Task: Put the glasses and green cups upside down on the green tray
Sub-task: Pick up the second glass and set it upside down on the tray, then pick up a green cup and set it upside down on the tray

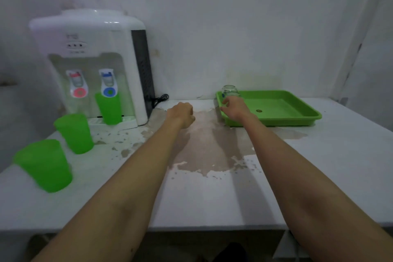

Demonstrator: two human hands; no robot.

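Note:
The green tray (276, 121) lies at the back right of the white table. A clear glass (229, 90) stands in the tray's near-left corner, apparently upside down. My right hand (234, 108) hovers at that corner just in front of the glass, fingers apart, and I cannot see a grip on it. My left hand (181, 114) is curled into a fist over the table's middle, holding nothing. Three green cups stand upright on the left: one (44, 166) near the front edge, one (74, 133) behind it, one (108, 108) under the dispenser's blue tap.
A white water dispenser (95, 66) stands at the back left against the wall, its black cord (159, 100) trailing on the table. The table's (212, 198) surface is worn brown in the middle. A wall closes the back.

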